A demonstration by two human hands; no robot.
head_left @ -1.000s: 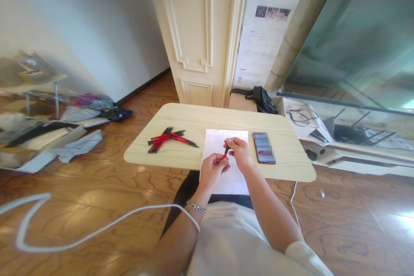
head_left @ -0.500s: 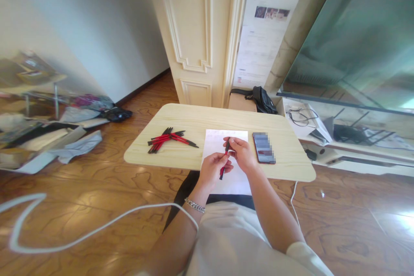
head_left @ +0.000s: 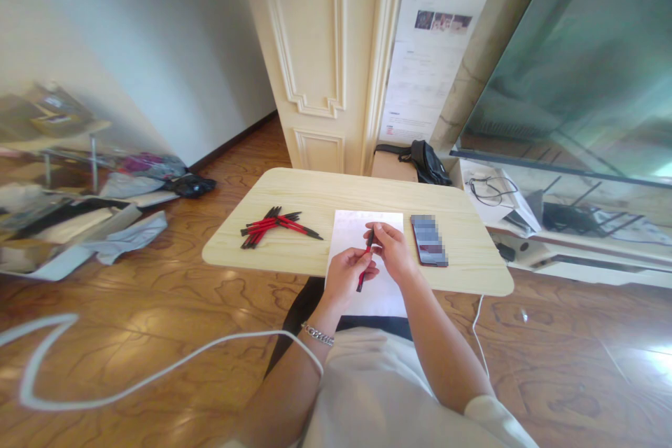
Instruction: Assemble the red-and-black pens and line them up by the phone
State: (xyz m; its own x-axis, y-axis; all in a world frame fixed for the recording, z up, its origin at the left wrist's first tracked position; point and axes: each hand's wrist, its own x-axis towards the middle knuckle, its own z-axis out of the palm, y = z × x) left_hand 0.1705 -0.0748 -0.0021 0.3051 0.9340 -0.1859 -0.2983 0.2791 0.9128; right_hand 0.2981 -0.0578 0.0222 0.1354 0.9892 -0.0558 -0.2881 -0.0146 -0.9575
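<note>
Over a white sheet of paper, both hands hold one red pen with black ends. My left hand is closed around its middle, and the lower end sticks out below the fingers. At the upper black end, the fingers of my right hand pinch the pen. Several similar red and black pens lie crossed in a heap on the left of the pale wooden table.
A phone with a blurred screen lies right of the paper. Behind the table is a black bag. A white cable crosses in front of my left forearm. Boxes and plastic bags clutter the floor at left.
The view has shifted very slightly. Both hands keep almost the same hold on the pen, and the heap of pens is unchanged.
</note>
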